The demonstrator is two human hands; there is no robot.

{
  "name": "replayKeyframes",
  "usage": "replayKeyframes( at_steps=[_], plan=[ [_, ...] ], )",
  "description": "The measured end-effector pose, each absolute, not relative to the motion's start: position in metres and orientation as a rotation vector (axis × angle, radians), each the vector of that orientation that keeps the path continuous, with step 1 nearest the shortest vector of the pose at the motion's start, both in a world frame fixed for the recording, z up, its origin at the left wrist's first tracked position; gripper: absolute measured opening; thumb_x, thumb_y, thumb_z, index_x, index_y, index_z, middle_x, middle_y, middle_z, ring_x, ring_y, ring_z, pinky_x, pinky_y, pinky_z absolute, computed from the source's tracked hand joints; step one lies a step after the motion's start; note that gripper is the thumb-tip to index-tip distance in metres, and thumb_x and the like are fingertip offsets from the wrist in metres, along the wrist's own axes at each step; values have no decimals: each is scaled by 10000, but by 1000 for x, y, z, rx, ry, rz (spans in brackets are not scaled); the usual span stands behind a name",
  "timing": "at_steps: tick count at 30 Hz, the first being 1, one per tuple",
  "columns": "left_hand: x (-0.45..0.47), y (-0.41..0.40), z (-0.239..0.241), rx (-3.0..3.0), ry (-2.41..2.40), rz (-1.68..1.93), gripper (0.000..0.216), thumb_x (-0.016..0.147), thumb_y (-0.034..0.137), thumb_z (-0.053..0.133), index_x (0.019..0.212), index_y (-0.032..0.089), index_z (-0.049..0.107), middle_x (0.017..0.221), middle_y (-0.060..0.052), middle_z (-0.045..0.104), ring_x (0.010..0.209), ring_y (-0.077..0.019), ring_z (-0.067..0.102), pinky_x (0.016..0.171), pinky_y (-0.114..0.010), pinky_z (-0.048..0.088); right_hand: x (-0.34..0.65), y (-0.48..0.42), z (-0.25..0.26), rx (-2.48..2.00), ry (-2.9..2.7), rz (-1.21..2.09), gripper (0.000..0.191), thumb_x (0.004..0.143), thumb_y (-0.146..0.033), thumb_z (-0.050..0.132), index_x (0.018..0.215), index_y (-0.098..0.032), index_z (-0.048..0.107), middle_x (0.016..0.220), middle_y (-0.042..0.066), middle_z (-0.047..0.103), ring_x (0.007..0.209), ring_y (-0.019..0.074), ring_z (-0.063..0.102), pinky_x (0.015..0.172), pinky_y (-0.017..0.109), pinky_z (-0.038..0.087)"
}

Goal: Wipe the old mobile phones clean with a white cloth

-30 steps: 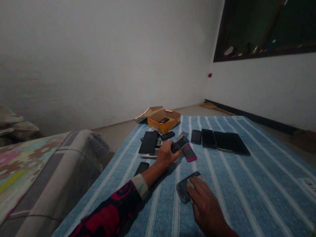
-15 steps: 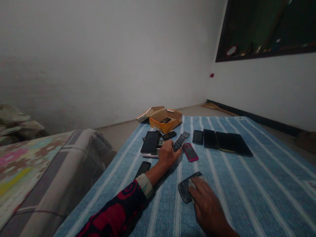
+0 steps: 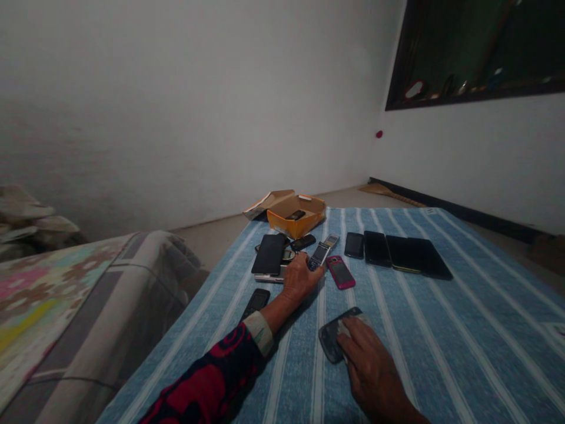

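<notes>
My left hand (image 3: 299,277) reaches forward over the blue striped cloth (image 3: 441,318) and pinches the near end of a slim grey keypad phone (image 3: 322,251) lying on it. A pink phone (image 3: 340,272) lies just right of that hand. My right hand (image 3: 373,368) rests nearer to me, fingers pressing a pale cloth onto a dark rounded phone (image 3: 332,340). A large black phone (image 3: 268,254) tops a small pile left of my left hand.
A row of dark smartphones (image 3: 397,251) lies at the right. An open orange box (image 3: 296,214) with a phone inside stands at the cloth's far edge. Another black phone (image 3: 255,301) lies near my left wrist. A covered sofa arm (image 3: 128,300) is at the left.
My left hand has lowered the grey keypad phone onto the cloth, next to the pink phone, and still grips it. My right hand has stayed on the dark phone.
</notes>
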State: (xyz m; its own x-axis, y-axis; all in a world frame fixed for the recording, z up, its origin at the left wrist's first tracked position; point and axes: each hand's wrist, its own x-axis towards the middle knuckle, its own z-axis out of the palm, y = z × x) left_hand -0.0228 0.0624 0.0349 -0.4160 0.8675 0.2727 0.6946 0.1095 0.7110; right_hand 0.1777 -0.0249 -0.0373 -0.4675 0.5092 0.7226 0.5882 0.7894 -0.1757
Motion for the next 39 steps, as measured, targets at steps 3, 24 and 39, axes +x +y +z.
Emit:
replayKeyframes(
  at_steps=[3, 24, 39],
  plan=[
    [-23, 65, 35, 1365, 2035, 1273, 261, 643, 274, 768, 657, 200, 518, 671, 7, 572, 809, -232, 628, 731, -312, 456, 178, -25, -38, -803, -2153, -119, 418, 713, 28, 394, 953, -174, 671, 1159, 129, 680, 1121, 260, 613, 942, 413, 528],
    [-40, 73, 41, 545, 973, 1214, 255, 951, 318, 537, 902, 94, 648, 705, -111, 705, 554, -168, 680, 501, -233, 549, 178, -26, -37, -814, -2166, -83, 400, 721, 22, 394, 939, -153, 680, 1159, 156, 674, 1130, 273, 606, 946, 436, 527],
    [-46, 70, 42, 565, 975, 1200, 318, 957, 359, 503, 882, 100, 671, 687, -100, 702, 556, -153, 653, 511, -228, 513, 178, -25, -38, -810, -2155, -78, 425, 706, 26, 396, 956, -172, 677, 1173, 137, 672, 1140, 259, 603, 953, 428, 529]
  ],
)
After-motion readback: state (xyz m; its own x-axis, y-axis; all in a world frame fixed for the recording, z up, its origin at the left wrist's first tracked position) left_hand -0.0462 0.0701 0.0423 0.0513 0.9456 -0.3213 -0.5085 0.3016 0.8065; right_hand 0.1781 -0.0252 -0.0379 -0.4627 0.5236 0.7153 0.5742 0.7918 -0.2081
